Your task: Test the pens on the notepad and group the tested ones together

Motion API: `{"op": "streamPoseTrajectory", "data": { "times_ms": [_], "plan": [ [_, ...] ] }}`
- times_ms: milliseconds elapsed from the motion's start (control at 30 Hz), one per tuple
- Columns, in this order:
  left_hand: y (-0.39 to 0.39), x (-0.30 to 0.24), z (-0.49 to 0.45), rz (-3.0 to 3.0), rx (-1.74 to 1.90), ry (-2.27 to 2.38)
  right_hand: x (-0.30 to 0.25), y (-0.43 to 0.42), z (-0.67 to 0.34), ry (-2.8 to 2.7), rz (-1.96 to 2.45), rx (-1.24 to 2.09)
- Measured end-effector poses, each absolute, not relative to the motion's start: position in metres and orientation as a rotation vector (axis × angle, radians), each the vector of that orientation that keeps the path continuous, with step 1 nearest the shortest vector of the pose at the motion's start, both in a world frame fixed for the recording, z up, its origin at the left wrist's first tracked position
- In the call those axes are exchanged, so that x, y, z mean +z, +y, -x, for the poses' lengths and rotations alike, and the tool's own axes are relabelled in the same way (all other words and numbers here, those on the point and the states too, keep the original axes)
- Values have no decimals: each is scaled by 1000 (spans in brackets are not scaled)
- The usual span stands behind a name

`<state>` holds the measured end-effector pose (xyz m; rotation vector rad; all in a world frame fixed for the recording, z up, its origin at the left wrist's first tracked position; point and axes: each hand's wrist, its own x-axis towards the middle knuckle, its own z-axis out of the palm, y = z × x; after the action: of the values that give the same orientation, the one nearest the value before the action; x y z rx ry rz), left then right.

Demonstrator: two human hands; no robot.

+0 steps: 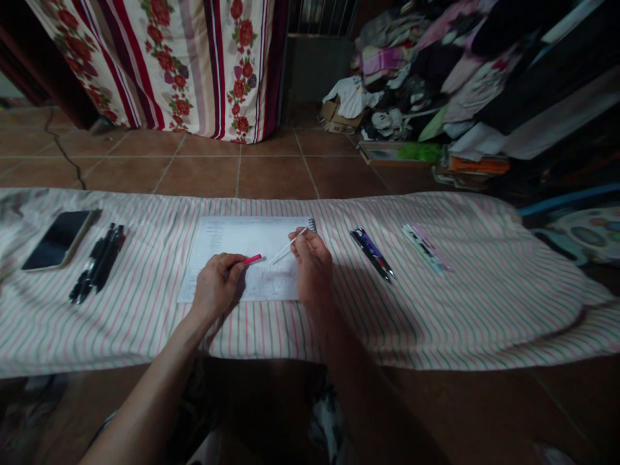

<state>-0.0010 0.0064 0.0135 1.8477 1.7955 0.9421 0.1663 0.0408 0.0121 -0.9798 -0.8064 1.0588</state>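
Observation:
Between the fingertips of my left hand [216, 283] is a short red pen barrel [252, 259], its tip pointing right. My right hand [314, 263] pinches a thin white pen refill [285, 249], which slants down to the left. The refill's lower end is near the barrel's tip, with a small gap between them. Both hands are over a spiral-bound notebook [232, 231] with printed lines, lying flat on a striped cloth [271, 329]. My fingers hide the rear of the barrel.
Left of the notebook lie several black pens [99, 261] and a phone [61, 239]. To the right are dark pens [372, 254] and pastel pens [426, 248]. Beyond the cloth are a tiled floor [271, 171], a floral curtain [194, 64] and piled clothes [411, 64].

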Motion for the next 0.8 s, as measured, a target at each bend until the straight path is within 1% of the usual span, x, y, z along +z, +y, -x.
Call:
{"op": "streamPoseTrajectory", "data": {
  "times_ms": [367,533,800],
  "plan": [
    [7,11,-2,-1901,970,1803,10,44,-171,-747,979,1040],
    [6,15,4,-2058,985,1838,12,45,-175,-740,1002,1039],
    [3,18,9,-2145,853,1920,14,43,-178,-720,1025,1050]
  ]
}}
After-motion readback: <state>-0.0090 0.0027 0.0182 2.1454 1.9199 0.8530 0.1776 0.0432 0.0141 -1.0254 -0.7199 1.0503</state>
